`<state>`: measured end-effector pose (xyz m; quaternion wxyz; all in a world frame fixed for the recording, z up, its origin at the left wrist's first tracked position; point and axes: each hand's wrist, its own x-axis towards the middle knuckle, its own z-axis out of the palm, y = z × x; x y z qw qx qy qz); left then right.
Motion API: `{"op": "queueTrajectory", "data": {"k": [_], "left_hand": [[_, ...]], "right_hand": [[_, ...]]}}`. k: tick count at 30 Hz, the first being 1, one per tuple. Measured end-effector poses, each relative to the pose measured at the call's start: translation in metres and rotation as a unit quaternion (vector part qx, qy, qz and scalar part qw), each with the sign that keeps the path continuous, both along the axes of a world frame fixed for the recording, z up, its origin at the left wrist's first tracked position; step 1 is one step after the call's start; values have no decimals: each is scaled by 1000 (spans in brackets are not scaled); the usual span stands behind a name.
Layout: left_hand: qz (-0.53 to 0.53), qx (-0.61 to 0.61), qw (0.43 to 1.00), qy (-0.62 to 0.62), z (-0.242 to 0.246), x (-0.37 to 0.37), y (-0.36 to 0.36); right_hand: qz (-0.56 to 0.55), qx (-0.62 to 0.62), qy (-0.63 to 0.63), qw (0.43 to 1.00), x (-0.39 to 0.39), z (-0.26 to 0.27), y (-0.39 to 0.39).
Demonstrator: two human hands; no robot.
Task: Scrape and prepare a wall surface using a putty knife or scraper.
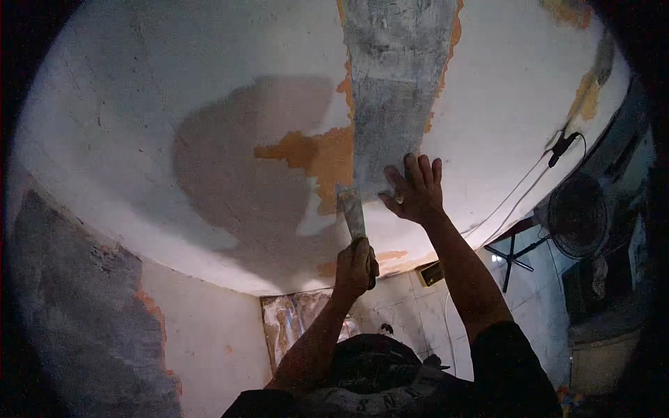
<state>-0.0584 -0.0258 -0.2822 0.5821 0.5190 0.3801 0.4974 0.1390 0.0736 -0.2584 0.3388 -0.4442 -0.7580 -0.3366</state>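
Observation:
My left hand (354, 269) grips the handle of a flat scraper (354, 217) that looks like a wide putty knife. Its blade points up, at the lower end of a bare orange patch (332, 157) on the white painted wall (240, 130). Whether the edge touches the wall cannot be told. Above and to the right of it, my right hand (418, 190) is spread with fingers apart. It rests against the lower part of a grey exposed strip (392, 104) with ragged orange borders, and it holds nothing.
At the right a black fan (578, 215) stands near a dark-legged base (510, 257). A black plug or adapter (563, 149) with cables hangs on the wall. A dark-and-yellow box (430, 274) lies on the tiled floor (402, 308). The left wall (89, 292) has a grey stripped area.

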Motion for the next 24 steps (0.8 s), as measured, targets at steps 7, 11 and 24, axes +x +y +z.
{"op": "queueTrajectory", "data": {"k": [7, 11, 24], "left_hand": [[-8, -6, 1000, -19, -5, -8, 2], [8, 106, 992, 71, -16, -5, 15], [-34, -27, 999, -13, -2, -3, 5]], "right_hand": [[8, 45, 9, 999, -1, -1, 7], [-6, 33, -3, 999, -3, -1, 3], [-5, 59, -6, 998, 6, -5, 10]]}}
